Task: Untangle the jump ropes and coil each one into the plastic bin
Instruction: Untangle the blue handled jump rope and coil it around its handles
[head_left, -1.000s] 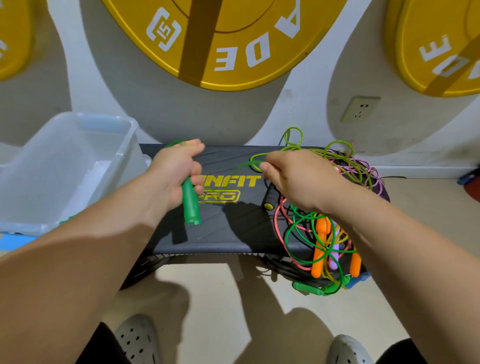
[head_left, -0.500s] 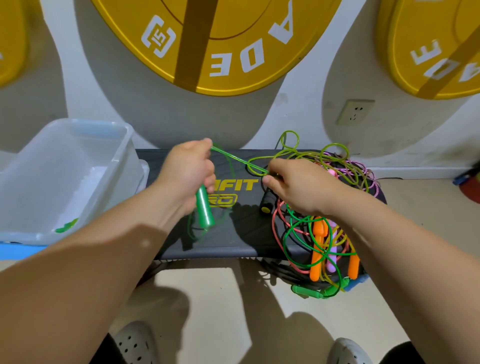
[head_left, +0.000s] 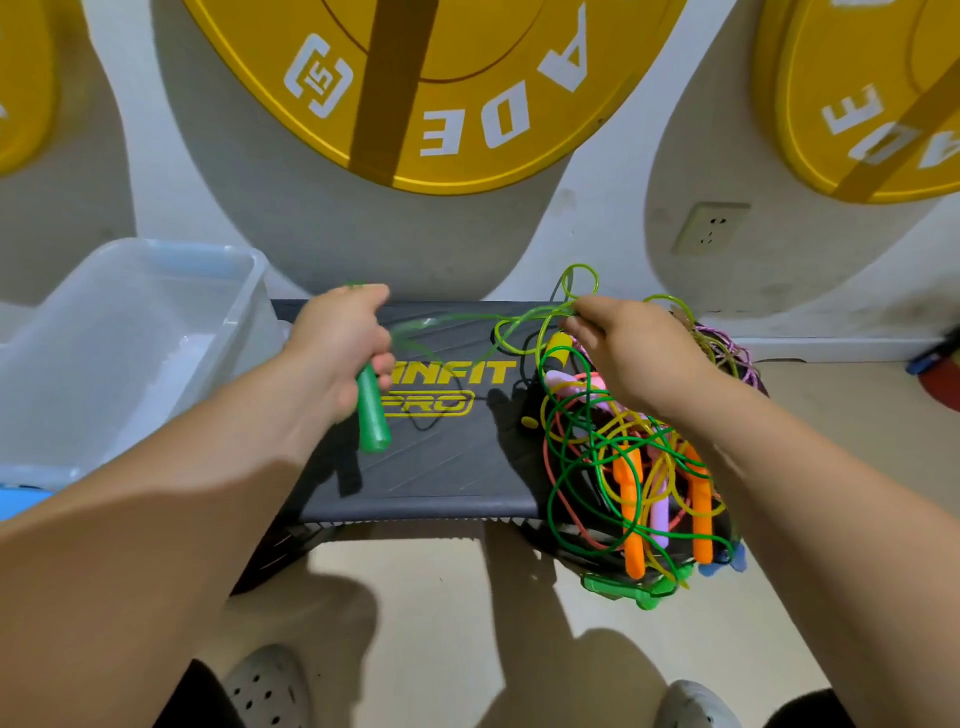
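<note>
Early, I judge: left grip (head_left: 343, 353) curled round a green handle (head_left: 373, 415); right grip (head_left: 634, 358) pinches its green cord (head_left: 457, 317) at the tangle (head_left: 623, 457) on the desk (head_left: 441, 467) beneath it; plastic bin (head_left: 176, 249), left of both, shows no coiled rope.

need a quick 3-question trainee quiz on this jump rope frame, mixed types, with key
1. True or false: the left hand grips a green handle.
2. Where is the bin? A) left of the bench B) right of it C) on top of it
3. Fill in: the right hand pinches a ____ cord above the tangle.
Key: 1 true; 2 A; 3 green.
</note>
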